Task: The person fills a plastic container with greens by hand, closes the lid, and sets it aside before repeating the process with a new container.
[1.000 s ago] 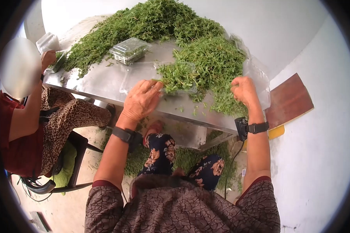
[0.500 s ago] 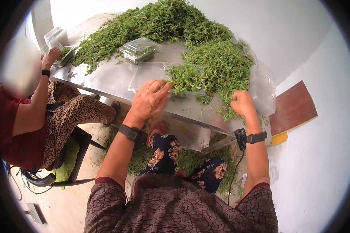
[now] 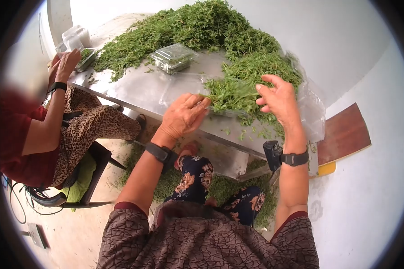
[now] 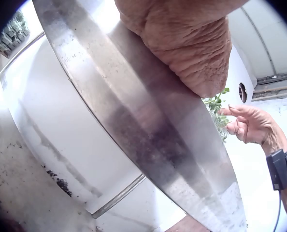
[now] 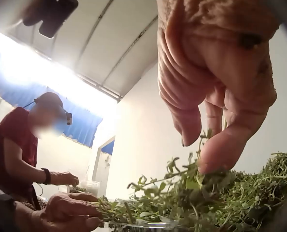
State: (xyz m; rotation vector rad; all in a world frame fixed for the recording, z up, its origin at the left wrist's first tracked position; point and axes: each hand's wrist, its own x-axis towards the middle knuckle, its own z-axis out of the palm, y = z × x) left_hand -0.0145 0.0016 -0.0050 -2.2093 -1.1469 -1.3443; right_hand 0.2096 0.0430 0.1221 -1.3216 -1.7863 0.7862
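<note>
Before me an opened clear plastic clamshell box [image 3: 168, 92] lies on the metal table [image 3: 125, 92], its right half filled with green leafy sprigs [image 3: 226, 92]. At the left end of these sprigs my left hand [image 3: 186, 114] pinches some stems between thumb and fingers. My right hand [image 3: 279, 99] hovers over the right side of the box, thumb and fingers apart. In the right wrist view, a few sprigs [image 5: 194, 179] stand up close under its fingertips. The box's rim [image 5: 153, 226] shows below the greens there.
A big heap of greens [image 3: 197, 24] covers the table's back and right. Behind my box stands a closed, filled clamshell [image 3: 173, 58]. Stacked clear boxes [image 3: 312, 110] lie at right, near a red-brown board [image 3: 345, 134]. Another person [image 3: 29, 134] sits at left, handling a box [image 3: 85, 60].
My right hand has left the heap's front edge, moved up and left over the box, and spread its fingers. My left hand keeps its place at the sprigs. The view has shifted slightly.
</note>
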